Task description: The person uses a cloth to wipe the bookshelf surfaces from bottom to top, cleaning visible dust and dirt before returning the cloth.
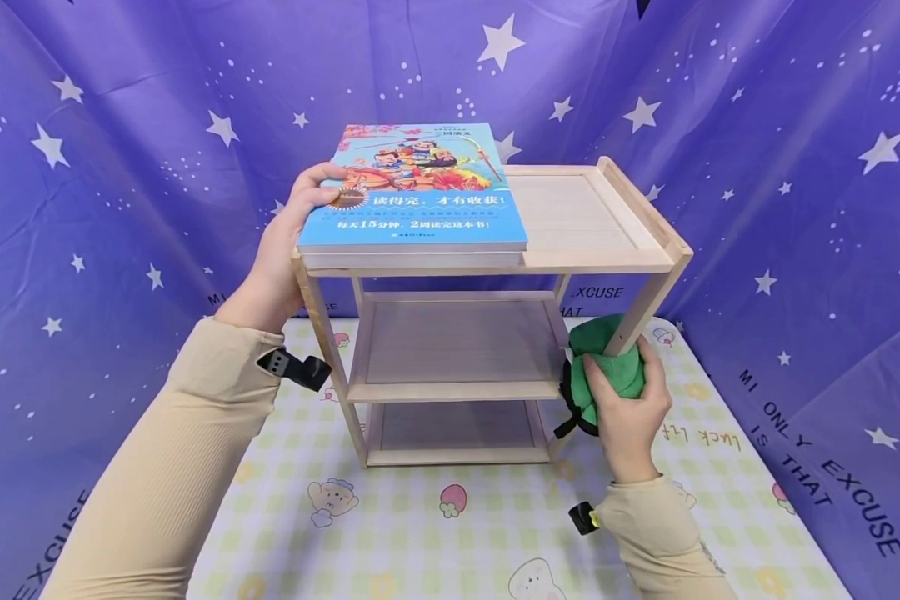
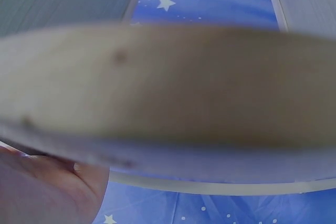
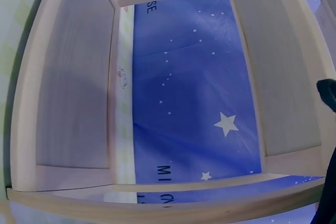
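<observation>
A blue illustrated book (image 1: 420, 212) lies on the left part of a three-tier wooden shelf's (image 1: 585, 208) top; a second pale edge shows under its front. My left hand (image 1: 307, 208) grips the book's left edge. In the left wrist view, part of that hand (image 2: 47, 190) shows below a blurred wooden bar. My right hand (image 1: 633, 408) holds a soft green pouch (image 1: 581, 392) with black trim and a short black strap, beside the shelf's front right leg. Only a dark bit of the pouch (image 3: 328, 93) enters the right wrist view.
The shelf's middle tier (image 1: 457, 342) and bottom tier (image 1: 457, 427) lie below the book. Under the shelf is a table with a green checked cloth (image 1: 420, 542). Purple star-patterned curtains (image 1: 390, 83) hang behind and at both sides.
</observation>
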The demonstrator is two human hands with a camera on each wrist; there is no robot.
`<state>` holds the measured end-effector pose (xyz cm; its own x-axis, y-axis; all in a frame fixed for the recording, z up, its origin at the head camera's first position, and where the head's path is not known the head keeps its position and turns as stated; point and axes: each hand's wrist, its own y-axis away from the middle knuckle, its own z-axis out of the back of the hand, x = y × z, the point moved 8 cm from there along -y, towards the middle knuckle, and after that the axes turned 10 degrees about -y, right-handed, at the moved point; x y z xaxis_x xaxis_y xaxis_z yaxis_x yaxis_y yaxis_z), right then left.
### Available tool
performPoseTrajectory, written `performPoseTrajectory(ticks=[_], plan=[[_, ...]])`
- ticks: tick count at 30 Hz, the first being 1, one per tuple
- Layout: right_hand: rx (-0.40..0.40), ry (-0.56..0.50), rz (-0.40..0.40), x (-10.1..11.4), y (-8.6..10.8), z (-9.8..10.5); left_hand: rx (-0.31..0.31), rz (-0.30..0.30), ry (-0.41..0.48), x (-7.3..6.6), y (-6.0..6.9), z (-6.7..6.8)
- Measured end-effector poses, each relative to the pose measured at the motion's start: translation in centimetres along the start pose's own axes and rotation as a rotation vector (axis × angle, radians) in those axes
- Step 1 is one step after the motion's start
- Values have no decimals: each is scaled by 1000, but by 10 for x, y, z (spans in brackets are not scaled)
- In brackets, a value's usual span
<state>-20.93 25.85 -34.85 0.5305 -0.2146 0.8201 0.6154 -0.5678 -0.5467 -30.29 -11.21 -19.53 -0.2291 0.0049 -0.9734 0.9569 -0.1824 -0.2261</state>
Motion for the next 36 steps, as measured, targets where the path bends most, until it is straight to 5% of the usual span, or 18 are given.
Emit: performPoseTrajectory(ticks=[8, 36], plan=[[8, -78, 28, 10, -9, -3, 3, -3, 0, -1, -1, -1], [-10, -79, 99, 34, -27, -9, -9, -4, -13, 1, -2, 0]])
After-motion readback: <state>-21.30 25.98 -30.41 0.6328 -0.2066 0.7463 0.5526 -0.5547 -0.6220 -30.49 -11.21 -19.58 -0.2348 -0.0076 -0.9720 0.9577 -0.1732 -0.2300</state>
